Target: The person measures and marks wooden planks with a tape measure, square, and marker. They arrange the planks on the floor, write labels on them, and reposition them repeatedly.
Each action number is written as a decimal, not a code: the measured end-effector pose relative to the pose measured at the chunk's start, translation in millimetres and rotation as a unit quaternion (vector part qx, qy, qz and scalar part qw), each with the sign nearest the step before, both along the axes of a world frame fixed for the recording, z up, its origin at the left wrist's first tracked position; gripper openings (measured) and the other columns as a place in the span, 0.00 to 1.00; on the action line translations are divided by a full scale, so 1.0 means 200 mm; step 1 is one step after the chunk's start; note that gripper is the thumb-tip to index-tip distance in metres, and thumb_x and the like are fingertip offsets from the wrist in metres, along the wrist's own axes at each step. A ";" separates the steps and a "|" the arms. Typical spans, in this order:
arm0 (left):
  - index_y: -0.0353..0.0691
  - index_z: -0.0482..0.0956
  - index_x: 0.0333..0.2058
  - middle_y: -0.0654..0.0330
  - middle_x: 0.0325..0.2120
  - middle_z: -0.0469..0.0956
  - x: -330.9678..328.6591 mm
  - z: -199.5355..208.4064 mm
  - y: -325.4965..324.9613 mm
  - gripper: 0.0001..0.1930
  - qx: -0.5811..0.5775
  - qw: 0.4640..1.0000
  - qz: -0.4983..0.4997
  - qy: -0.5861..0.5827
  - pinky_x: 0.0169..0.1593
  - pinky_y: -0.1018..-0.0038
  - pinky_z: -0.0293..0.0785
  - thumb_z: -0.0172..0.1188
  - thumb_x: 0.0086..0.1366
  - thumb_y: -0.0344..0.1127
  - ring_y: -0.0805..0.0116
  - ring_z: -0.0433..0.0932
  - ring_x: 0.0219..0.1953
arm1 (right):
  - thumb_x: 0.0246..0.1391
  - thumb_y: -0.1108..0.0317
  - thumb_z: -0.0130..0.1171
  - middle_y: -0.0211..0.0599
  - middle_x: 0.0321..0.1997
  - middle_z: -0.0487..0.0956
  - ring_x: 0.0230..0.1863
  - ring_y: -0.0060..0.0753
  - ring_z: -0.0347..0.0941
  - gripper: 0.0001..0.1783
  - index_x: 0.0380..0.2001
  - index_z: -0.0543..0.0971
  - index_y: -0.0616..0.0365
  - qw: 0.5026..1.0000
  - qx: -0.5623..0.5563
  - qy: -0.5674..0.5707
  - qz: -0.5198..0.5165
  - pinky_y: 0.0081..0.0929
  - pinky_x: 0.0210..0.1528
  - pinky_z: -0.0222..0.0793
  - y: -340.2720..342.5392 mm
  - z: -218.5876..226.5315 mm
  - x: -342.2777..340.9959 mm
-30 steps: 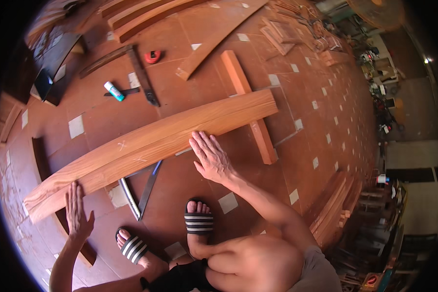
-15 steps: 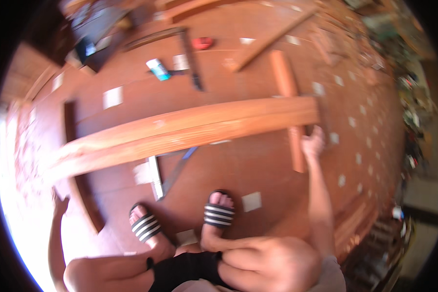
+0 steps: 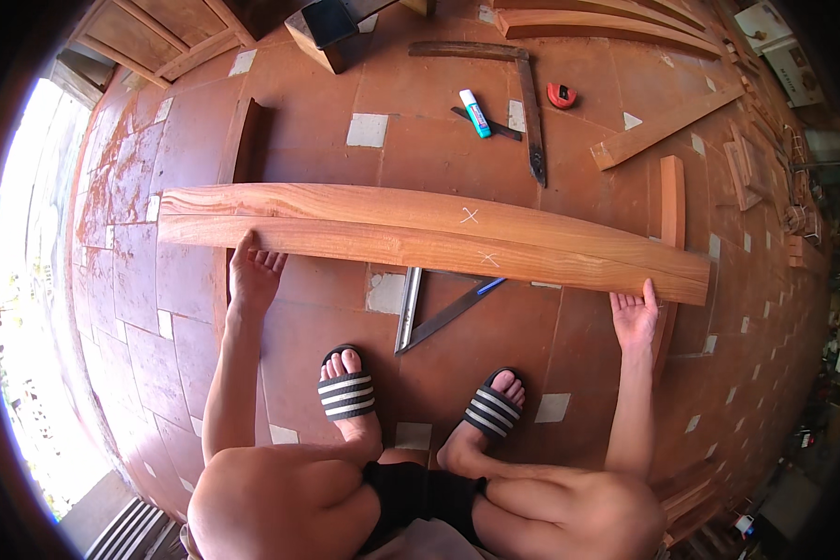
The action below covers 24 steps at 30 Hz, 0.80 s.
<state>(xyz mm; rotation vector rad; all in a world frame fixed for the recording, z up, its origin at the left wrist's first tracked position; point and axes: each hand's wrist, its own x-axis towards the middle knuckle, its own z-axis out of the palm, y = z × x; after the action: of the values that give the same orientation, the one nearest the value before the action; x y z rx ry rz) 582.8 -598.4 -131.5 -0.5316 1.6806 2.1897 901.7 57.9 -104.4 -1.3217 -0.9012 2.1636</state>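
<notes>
Two long reddish-brown boards, a far board [image 3: 345, 198] and a near board [image 3: 364, 245], lie side by side in front of me, each with a white cross mark. They rest across a dark wooden bar [image 3: 241, 140] at the left and a lighter wooden bar [image 3: 672, 201] at the right. My left hand [image 3: 255, 273] grips the near board's front edge towards its left end, thumb on top. Towards the right end, my right hand [image 3: 636, 313] holds the same edge, thumb up on the wood. The fingertips of both hands are partly hidden.
Between my feet and the boards lies a metal square [image 3: 407, 313] with a dark blade. Beyond are a teal-and-white tube [image 3: 475, 114], a wooden L-shaped square [image 3: 535, 121] and a red tape measure [image 3: 561, 94]. More timber [image 3: 607, 26] lies at the back right.
My left hand has come from beside the boards' left end onto the near board's edge. My right hand has moved from the right end to the front edge. The view has turned.
</notes>
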 end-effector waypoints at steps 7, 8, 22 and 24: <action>0.41 0.85 0.44 0.61 0.32 0.81 0.05 0.32 0.12 0.16 0.098 0.975 0.147 -0.135 0.50 0.64 0.78 0.63 0.75 0.49 0.62 0.79 0.34 | 0.45 0.39 0.81 0.27 0.54 0.73 0.52 0.26 0.71 0.41 0.55 0.76 0.48 0.963 -0.042 -0.265 -0.036 0.27 0.56 0.73 0.06 0.10 0.05; 0.41 0.85 0.43 0.61 0.31 0.81 0.05 0.32 0.11 0.15 0.088 0.975 0.147 -0.142 0.48 0.65 0.78 0.64 0.74 0.48 0.63 0.78 0.33 | 0.43 0.38 0.82 0.30 0.56 0.72 0.54 0.29 0.68 0.44 0.58 0.76 0.46 0.958 -0.054 -0.279 -0.039 0.31 0.57 0.70 0.07 0.10 0.06; 0.42 0.82 0.52 0.58 0.50 0.80 0.20 0.05 0.03 0.43 0.218 0.940 0.223 -0.137 0.58 0.61 0.77 0.47 0.70 0.81 0.61 0.78 0.52 | 0.39 0.25 0.78 0.28 0.54 0.75 0.48 0.23 0.72 0.53 0.60 0.77 0.50 0.930 0.037 -0.364 0.027 0.24 0.50 0.74 0.22 0.06 -0.07; 0.43 0.81 0.51 0.60 0.50 0.80 0.18 0.05 0.01 0.41 0.211 0.944 0.227 -0.114 0.57 0.62 0.77 0.51 0.69 0.80 0.63 0.79 0.52 | 0.38 0.25 0.79 0.28 0.53 0.75 0.48 0.24 0.72 0.54 0.60 0.77 0.50 0.927 0.046 -0.372 0.026 0.24 0.50 0.74 0.21 0.08 -0.08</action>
<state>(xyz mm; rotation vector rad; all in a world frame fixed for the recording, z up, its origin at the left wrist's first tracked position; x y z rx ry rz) 618.3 -597.0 -121.0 -1.0809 0.9925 2.5775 885.2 99.0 -88.8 -2.1341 -1.2936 1.6053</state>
